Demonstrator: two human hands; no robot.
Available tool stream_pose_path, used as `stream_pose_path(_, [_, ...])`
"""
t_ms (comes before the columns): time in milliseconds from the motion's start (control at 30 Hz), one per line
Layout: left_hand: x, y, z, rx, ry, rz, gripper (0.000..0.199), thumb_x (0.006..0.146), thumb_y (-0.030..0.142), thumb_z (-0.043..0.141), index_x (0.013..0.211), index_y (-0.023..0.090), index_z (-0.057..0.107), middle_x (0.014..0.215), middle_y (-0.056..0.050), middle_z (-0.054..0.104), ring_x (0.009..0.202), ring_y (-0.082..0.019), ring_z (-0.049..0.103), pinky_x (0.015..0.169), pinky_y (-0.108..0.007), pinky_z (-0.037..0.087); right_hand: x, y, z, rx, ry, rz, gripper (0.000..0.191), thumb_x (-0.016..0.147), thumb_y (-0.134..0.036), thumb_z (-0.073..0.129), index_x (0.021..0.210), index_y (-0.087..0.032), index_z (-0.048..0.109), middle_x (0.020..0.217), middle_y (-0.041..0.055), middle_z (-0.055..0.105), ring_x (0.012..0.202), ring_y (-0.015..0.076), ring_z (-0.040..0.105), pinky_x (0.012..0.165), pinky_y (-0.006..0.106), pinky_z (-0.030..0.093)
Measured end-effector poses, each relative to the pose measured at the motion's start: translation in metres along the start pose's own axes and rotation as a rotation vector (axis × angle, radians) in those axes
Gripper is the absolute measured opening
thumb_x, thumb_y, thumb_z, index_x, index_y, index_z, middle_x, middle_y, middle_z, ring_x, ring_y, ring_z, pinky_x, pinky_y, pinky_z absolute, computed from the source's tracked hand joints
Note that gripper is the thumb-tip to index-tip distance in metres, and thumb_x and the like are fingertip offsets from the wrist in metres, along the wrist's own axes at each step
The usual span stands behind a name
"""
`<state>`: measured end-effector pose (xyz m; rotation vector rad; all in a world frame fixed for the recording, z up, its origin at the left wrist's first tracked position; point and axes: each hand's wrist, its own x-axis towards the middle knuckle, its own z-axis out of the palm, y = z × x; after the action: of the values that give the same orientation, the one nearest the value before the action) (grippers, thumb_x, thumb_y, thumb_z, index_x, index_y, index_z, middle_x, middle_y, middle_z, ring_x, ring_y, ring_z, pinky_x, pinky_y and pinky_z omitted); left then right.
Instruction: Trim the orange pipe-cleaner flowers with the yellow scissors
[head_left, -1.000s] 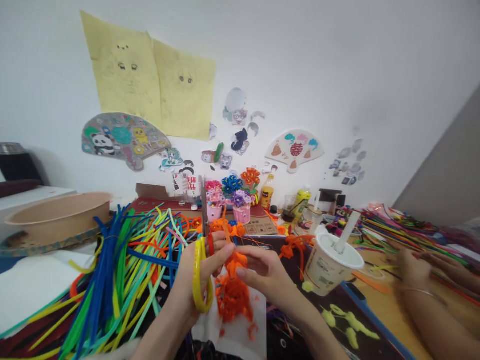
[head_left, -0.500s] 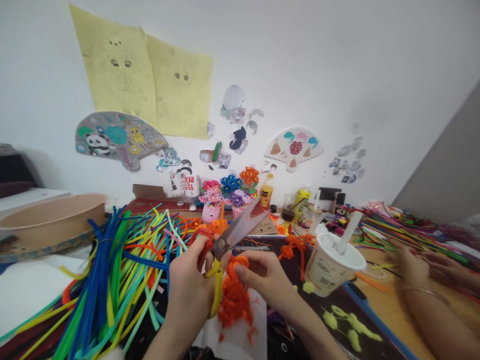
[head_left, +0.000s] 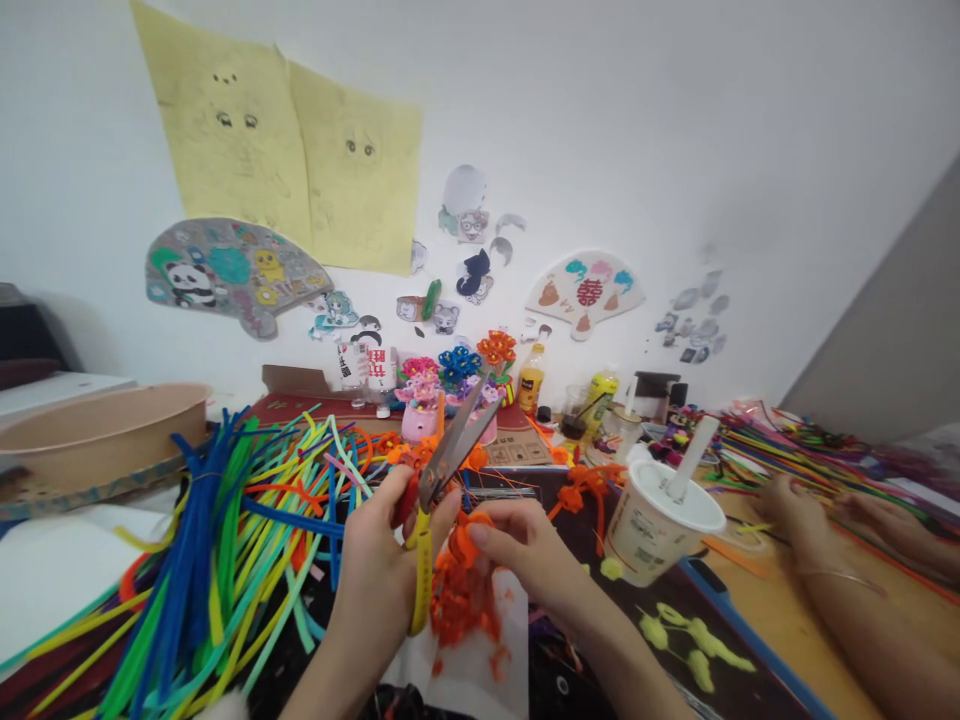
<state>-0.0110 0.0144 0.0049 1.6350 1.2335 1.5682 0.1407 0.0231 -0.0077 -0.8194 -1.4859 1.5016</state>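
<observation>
My left hand (head_left: 379, 560) is closed around the scissors (head_left: 450, 455), which have red and yellow handles. Their blades point up and away and stand slightly apart. Between the thumb and fingers of my right hand (head_left: 529, 550) is an orange pipe cleaner piece (head_left: 469, 535), bent into loops. It sits just right of the scissors' handles, not between the blades. Right under my hands, orange fuzz clippings (head_left: 465, 605) lie on white paper (head_left: 512, 640). My fingers partly cover the orange piece.
Bundled pipe cleaners (head_left: 202, 560) spread out on the left beside a round tan box (head_left: 105, 425). A white cup with a straw (head_left: 660, 520) stands right, near yellow-green pieces (head_left: 697, 640). Pipe cleaner flowers (head_left: 459, 362) stand behind. Another person's hands (head_left: 799, 515) are at far right.
The scissors have turned more upright, their tips shifting left. My right hand still pinches the orange piece. The other person's hands have moved slightly left. The whole view has shifted a little.
</observation>
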Motion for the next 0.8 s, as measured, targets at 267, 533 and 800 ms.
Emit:
stream_pose_path(267, [-0.004, 0.008, -0.005, 0.008, 0.040, 0.057, 0.024, 0.056, 0.013, 0.075, 0.058, 0.022, 0.052, 0.055, 0.007, 0.051, 0.053, -0.011, 0.042, 0.048, -0.018, 0.034, 0.002, 0.000, -0.002, -0.006, 0.018, 0.012, 0.046, 0.070, -0.056, 0.069, 0.056, -0.014, 0.060, 0.045, -0.0013, 0.057, 0.039, 0.0100, 0.053, 0.041, 0.020, 0.041])
stream_pose_path(533, [0.003, 0.001, -0.002, -0.205, 0.056, -0.120, 0.022, 0.060, 0.023, 0.080, 0.073, 0.023, 0.063, 0.065, 0.006, 0.060, 0.060, -0.012, 0.051, 0.056, -0.019, 0.042, 0.000, 0.004, -0.001, -0.020, 0.020, 0.004, 0.045, 0.068, -0.057, 0.071, 0.057, -0.015, 0.060, 0.047, -0.0004, 0.058, 0.039, 0.0109, 0.054, 0.040, 0.021, 0.041])
stream_pose_path(800, [0.003, -0.010, -0.001, -0.559, -0.067, -0.281, 0.025, 0.063, 0.030, 0.080, 0.078, 0.021, 0.063, 0.066, 0.006, 0.060, 0.061, -0.009, 0.056, 0.061, -0.019, 0.047, 0.000, -0.002, -0.002, -0.096, 0.062, -0.171, 0.042, 0.078, -0.056, 0.063, 0.076, -0.015, 0.073, 0.063, 0.0021, 0.063, 0.056, 0.0132, 0.056, 0.055, 0.025, 0.046])
